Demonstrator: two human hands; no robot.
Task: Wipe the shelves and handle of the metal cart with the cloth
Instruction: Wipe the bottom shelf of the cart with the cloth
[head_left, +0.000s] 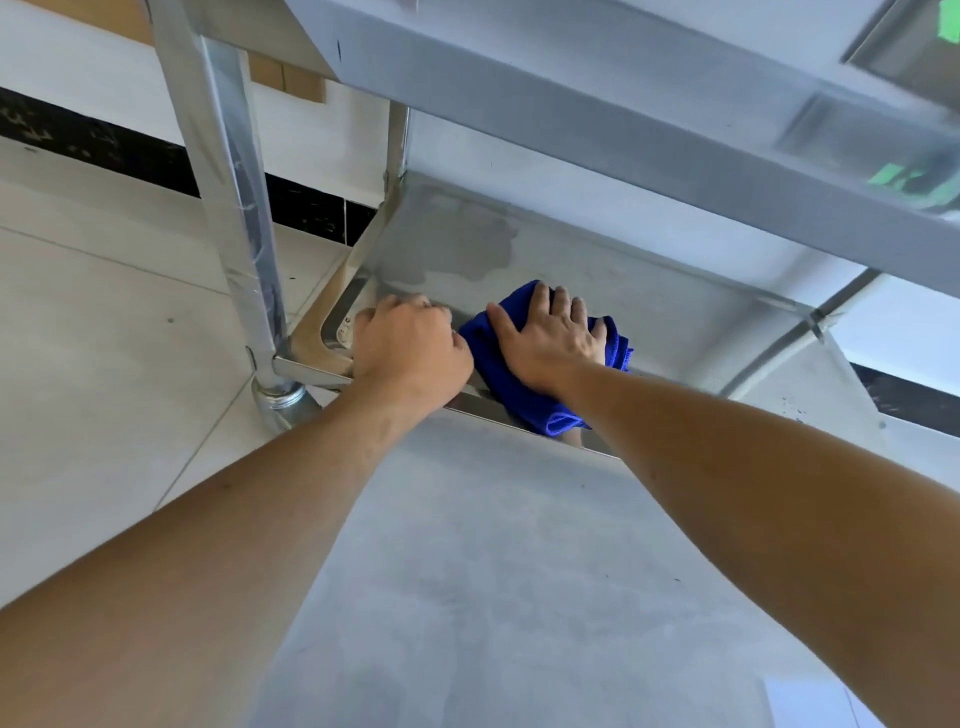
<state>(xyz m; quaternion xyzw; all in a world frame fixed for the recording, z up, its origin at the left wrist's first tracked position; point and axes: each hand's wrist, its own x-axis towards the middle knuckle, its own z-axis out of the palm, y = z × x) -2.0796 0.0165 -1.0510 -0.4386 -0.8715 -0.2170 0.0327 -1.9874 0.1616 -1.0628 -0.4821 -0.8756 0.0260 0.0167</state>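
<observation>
I look down through a metal cart. Its lower shelf (519, 254) lies under the upper shelf (597, 119). A blue cloth (498, 358) is bunched on the lower shelf near its front rim. My right hand (550, 332) presses flat on the cloth with fingers spread. Just left of the cloth, my left hand (410, 343) is curled over the shelf's front rim (311, 364), near the corner post (234, 197). A damp patch (462, 244) shows on the shelf beyond both hands.
Pale floor tiles (104, 338) spread to the left, meeting a wall with a black skirting band (93, 150). A caster fitting (280, 400) sits under the corner post. A second metal surface (493, 571) fills the foreground beneath my arms.
</observation>
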